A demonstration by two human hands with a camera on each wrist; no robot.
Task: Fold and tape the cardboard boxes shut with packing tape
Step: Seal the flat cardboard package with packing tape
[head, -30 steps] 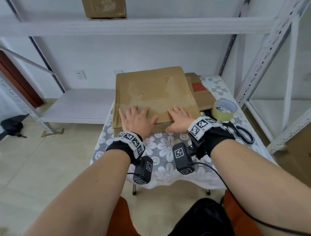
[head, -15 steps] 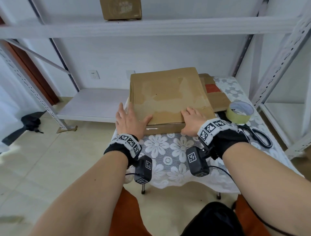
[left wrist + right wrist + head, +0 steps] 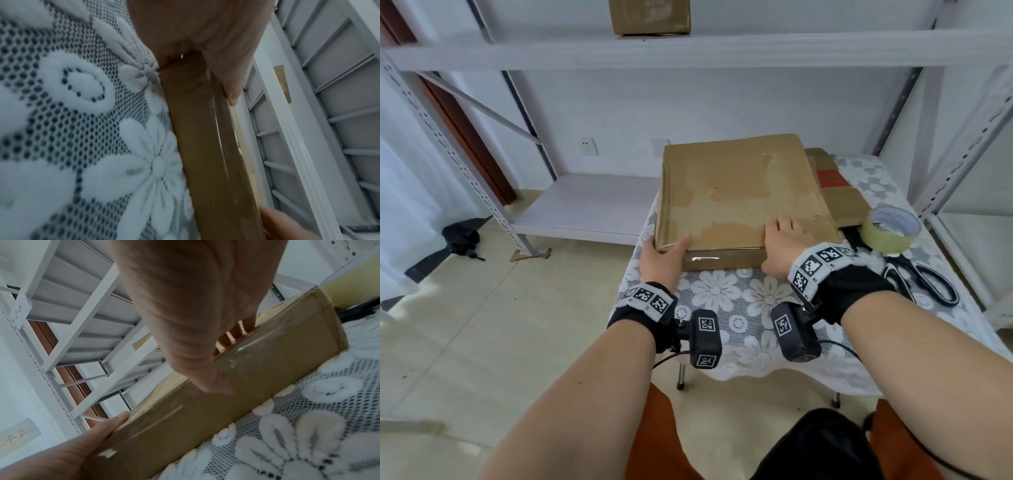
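Note:
A flat brown cardboard box (image 3: pixel 739 192), glossy with clear tape, lies on the lace-covered table (image 3: pixel 739 308). My left hand (image 3: pixel 664 255) grips its near-left corner, thumb on top and fingers hidden round the side. In the left wrist view that hand (image 3: pixel 195 32) is wrapped round the corner of the box (image 3: pixel 205 146). My right hand (image 3: pixel 784 236) holds the near edge further right. The right wrist view shows this hand (image 3: pixel 195 305) with fingers bent over the top and thumb pressed on the front face of the box (image 3: pixel 246 386).
A roll of packing tape (image 3: pixel 890 229) and black scissors (image 3: pixel 924 281) lie on the table to the right of the box. More flattened cardboard (image 3: pixel 839 192) sits behind it. A white metal rack (image 3: pixel 962 154) surrounds the table, with another box (image 3: pixel 650 15) on its upper shelf.
Both hands have left the top of the box, where they lay flat. The left slid out to the near-left corner and the right drew back over the near edge.

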